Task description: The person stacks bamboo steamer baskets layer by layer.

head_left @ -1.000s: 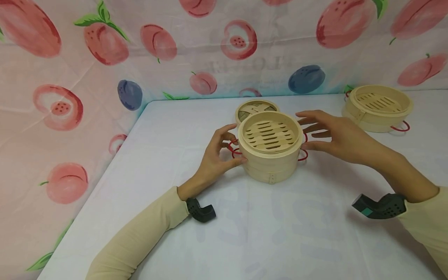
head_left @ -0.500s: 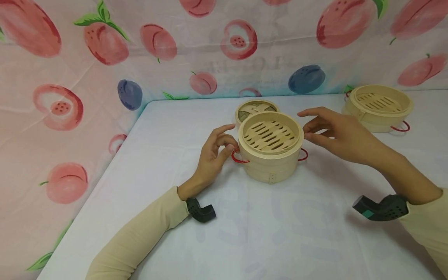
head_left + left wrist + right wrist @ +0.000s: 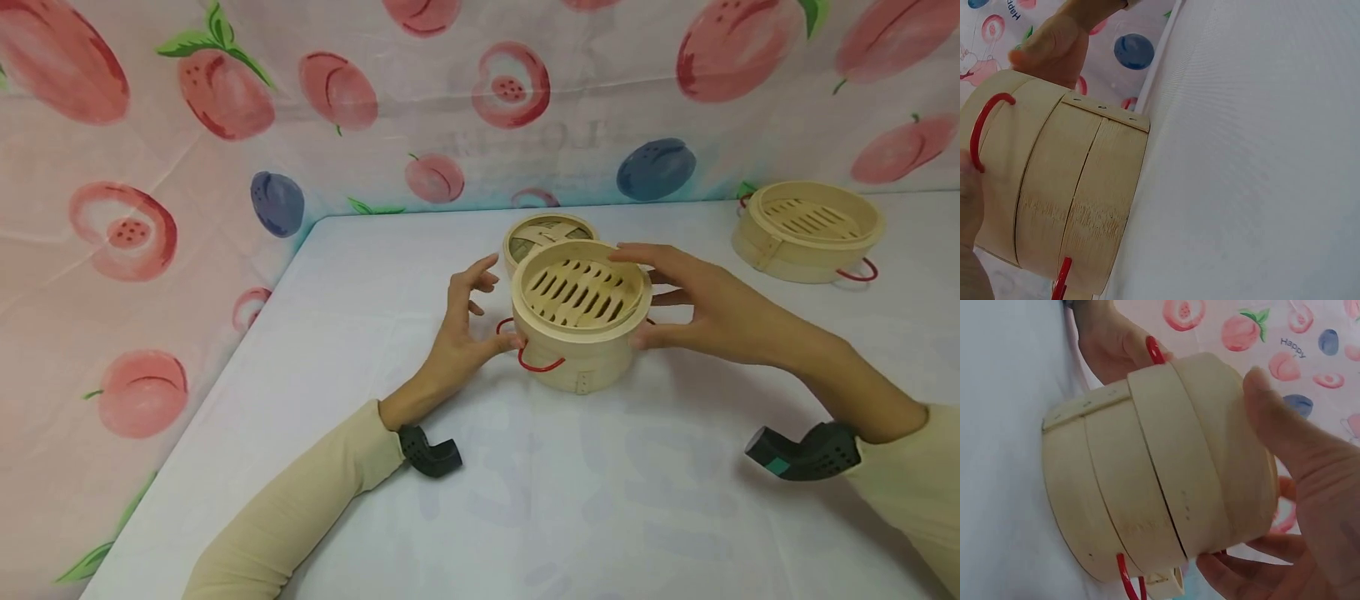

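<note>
Two bamboo steamer tiers stand stacked on the white cloth, each with red handles. On the upper tier [image 3: 581, 333], slanting slots run across the floor, and one red handle [image 3: 542, 367] faces the front left. The lower tier [image 3: 1107, 175] rests below it. My right hand [image 3: 712, 308] grips the upper tier's right side, thumb on the near wall, forefinger over the rim and the other fingers behind. At the left, my left hand [image 3: 457, 333] has its thumb tip against the wall beside that handle, while its fingers stand loosely away from the stack.
Just behind the stack sits a round woven bamboo lid [image 3: 543, 225], partly hidden. Another bamboo steamer tier [image 3: 810, 242] with red handles stands at the back right. A fruit-printed curtain [image 3: 450, 100] hangs along the back and left edges.
The upper tier has turned counterclockwise seen from above, bringing its handle from the left side to the front left. My right fingers have regripped it; my left fingers have opened away from it.
</note>
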The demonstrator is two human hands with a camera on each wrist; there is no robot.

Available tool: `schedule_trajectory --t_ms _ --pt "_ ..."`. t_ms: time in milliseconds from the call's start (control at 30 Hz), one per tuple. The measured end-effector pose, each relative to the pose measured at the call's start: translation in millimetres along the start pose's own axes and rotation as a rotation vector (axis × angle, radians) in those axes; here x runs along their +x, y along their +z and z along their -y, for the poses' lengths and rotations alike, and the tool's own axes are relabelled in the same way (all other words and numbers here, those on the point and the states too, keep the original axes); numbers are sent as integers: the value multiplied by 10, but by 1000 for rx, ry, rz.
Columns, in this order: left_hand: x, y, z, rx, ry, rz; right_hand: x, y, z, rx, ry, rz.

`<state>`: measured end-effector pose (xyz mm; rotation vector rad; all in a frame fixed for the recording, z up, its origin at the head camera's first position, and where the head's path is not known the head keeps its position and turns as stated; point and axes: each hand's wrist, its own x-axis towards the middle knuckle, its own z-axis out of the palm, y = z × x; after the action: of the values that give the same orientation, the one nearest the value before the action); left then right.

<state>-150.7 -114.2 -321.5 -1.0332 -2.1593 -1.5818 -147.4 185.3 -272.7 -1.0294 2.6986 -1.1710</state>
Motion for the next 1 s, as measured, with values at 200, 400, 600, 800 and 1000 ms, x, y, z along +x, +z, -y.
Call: schedule_trajectory --t_ms 200,400,600,800,1000 --pt "-3 14 -1 36 -14 24 4 34 33 -119 -137 -95" --pt "0 8 13 47 21 24 2 18 56 -155 -174 -92" --pt "-19 12 174 16 -9 67 -1 0 59 -51 -164 -48" --pt "-52 47 370 17 -101 141 11 26 42 18 -111 -64" --pt "-56 43 360 34 -145 148 26 64 -11 23 -124 -80"
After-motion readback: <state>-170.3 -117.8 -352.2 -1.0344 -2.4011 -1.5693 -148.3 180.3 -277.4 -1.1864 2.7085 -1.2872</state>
